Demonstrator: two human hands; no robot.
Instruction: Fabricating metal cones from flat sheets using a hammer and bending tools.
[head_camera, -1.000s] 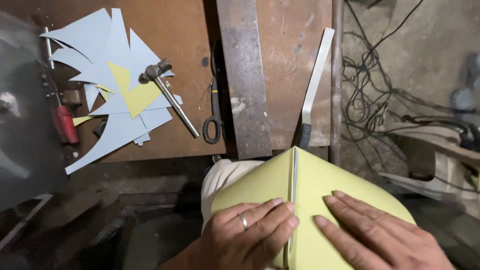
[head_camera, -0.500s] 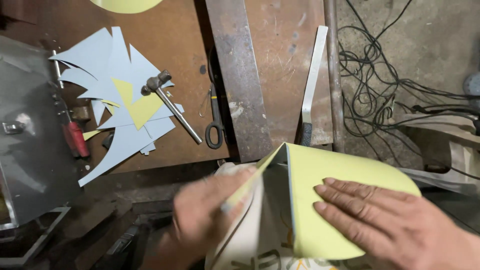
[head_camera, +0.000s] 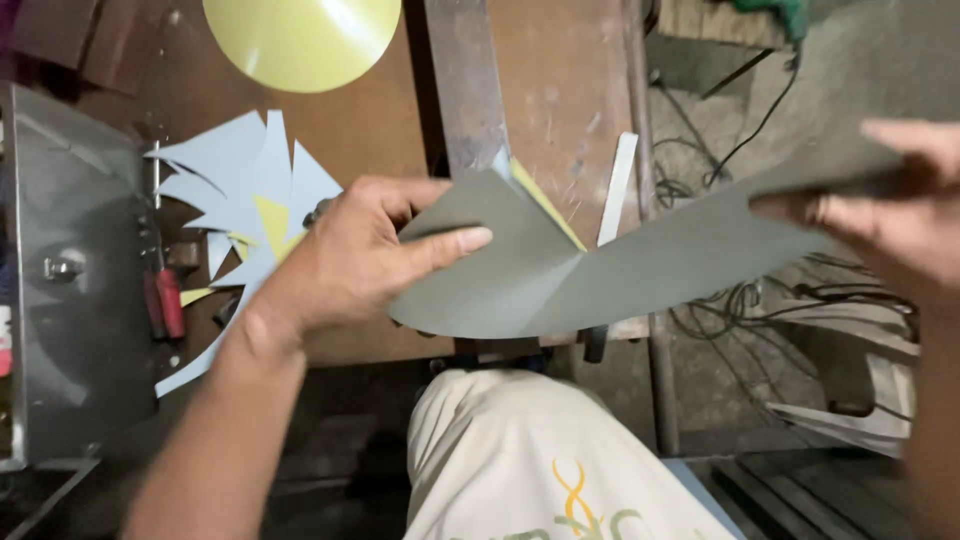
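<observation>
1. Dim workshop, brown wooden desk (head_camera: 360, 130) w/ a steel bar (head_camera: 465, 80) lying along it; cables (head_camera: 740, 300) on the floor at right.
2. Sheet (head_camera: 600, 270): thin, grey on the side facing up, yellow showing at one edge, creased at the middle. It's held in the air over the desk edge and the person's knee (head_camera: 520, 450), between both hands.
3. Left hand (head_camera: 350, 260): grip pinching the sheet's left half, thumb flat on top, fingers curled behind.
4. Right hand (head_camera: 890, 200): grip pinching the far right tip; blurred, partly cut off by the frame edge.
5. Step, as I read it: sheet is being opened or turned about its crease. Next move prob. needs both pinches kept firm and the halves swung evenly so the crease stays straight.
6. On desk: pale blue scraps (head_camera: 240, 190) w/ yellow bits, yellow disc (head_camera: 300, 40) at top, white strip (head_camera: 615, 190), metal box (head_camera: 70, 270) at left.
7. Hard to tell: tool under the left hand is hidden; red-handled tool (head_camera: 165, 300) only partly seen.
</observation>
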